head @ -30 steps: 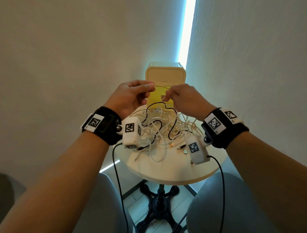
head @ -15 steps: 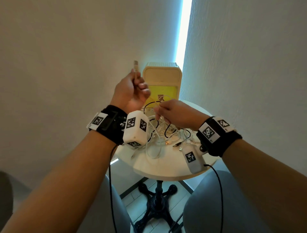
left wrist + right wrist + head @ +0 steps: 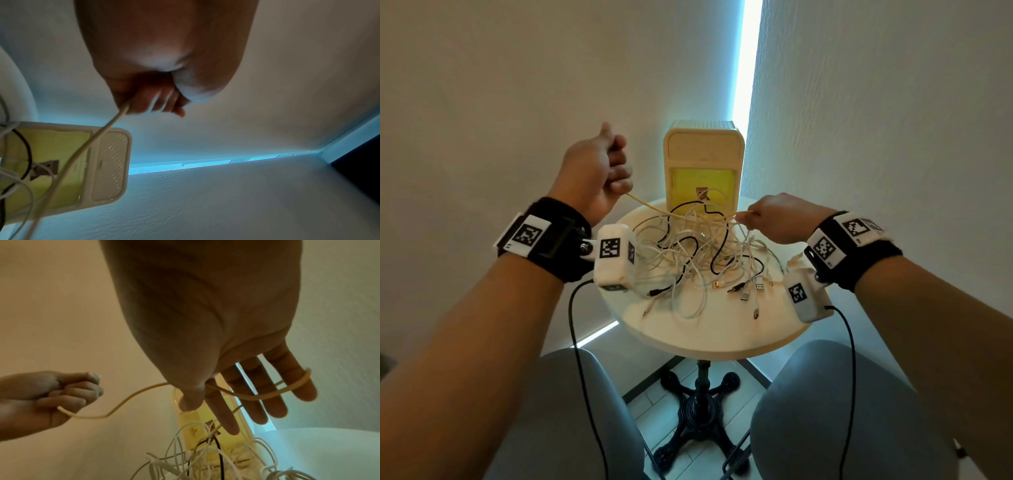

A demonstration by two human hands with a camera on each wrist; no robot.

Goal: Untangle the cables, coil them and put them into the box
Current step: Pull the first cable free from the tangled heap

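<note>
A beige cable (image 3: 671, 214) stretches above the table between my two hands. My left hand (image 3: 619, 171) is raised at the left of the box and grips one end of it in a fist; the left wrist view shows the cable (image 3: 98, 134) leaving that fist (image 3: 156, 100). My right hand (image 3: 753, 217) is low at the right. In the right wrist view its fingers (image 3: 246, 395) are straight, the cable (image 3: 257, 396) loops round them and the thumb pinches it. A tangle of white and black cables (image 3: 698, 253) lies below. The cream box (image 3: 702, 164) with a yellow inside stands behind.
The round white table (image 3: 722, 329) stands in a wall corner. Several loose connector ends (image 3: 743, 291) lie towards its front right. A black cast-iron base (image 3: 698, 411) is below, and my grey-clad knees (image 3: 571, 411) sit on both sides of it.
My hands have drawn apart: the left went out to the left, the right went right and down. The beige cable now spans between them above the tangle.
</note>
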